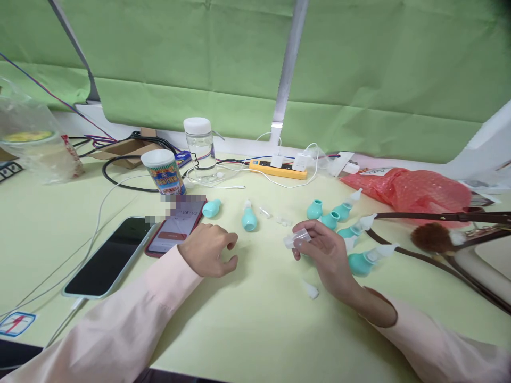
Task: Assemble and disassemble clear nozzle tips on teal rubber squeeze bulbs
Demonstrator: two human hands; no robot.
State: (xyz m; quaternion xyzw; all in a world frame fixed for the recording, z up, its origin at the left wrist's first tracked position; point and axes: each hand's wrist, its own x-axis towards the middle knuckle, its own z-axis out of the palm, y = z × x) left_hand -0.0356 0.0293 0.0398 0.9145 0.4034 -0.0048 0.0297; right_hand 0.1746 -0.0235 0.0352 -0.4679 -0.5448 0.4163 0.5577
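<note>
My right hand (329, 255) pinches a clear plastic tube piece (297, 239) between thumb and fingers, raised over the table. My left hand (211, 250) hovers with thumb and forefinger curled but apart, nothing between them. Just beyond it lie a loose teal rubber bulb (211, 208) and another teal bulb with a clear end (249, 218). Small clear plastic parts (265, 212) rest between the hands. Behind my right hand are open-necked teal bulbs (315, 209). Assembled nasal aspirators with pointed tips (361, 262) lie to its right. Below it sits a loose whitish tip (311, 290).
Two phones, one dark (112, 258) and one lit (175, 229), lie at left with a charging cable. Behind stand a printed paper cup (164, 173), a water bottle (200, 151) and a yellow power strip (275, 169). A red plastic bag (423, 191) and a brown strap (435, 216) occupy the right.
</note>
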